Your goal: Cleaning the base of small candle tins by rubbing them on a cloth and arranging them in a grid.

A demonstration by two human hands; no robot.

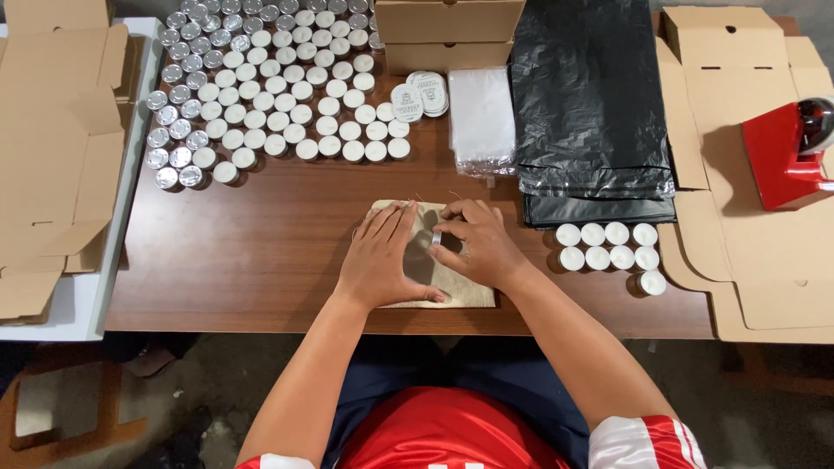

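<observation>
Right of the burlap pouch (452, 282): nine white tealight candles (608, 246), one red tape dispenser (786, 156). Above it: two closed cardboard boxes (447, 35).

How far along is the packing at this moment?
Early. No filled pouch is visible. In hand: the left hand presses flat a beige cloth pouch while the right hand pinches one tealight at it. Left: nine tealights to the right, the big batch of tealights top left, and flat cardboard boxes unfolded.
</observation>
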